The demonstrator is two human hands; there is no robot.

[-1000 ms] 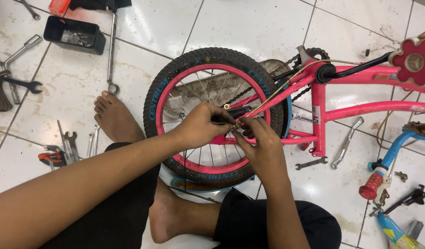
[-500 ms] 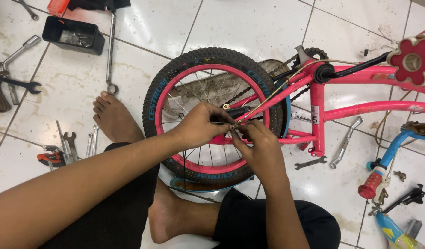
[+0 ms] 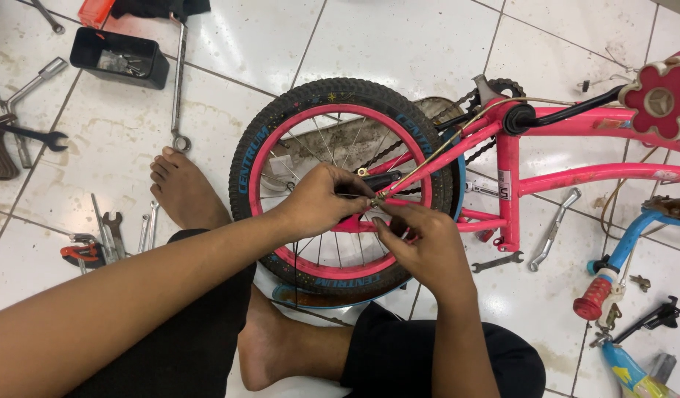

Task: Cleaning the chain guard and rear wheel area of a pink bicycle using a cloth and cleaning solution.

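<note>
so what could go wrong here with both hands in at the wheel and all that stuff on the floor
1. The left hand and right hand work right at the spokes; if the wheel turns, fingers could get nipped.
2. The thin cable looks held only at its end, so it may slip free.
3. Wrenches lie loose on the floor near the bare foot, easy to knock or step on.
</note>
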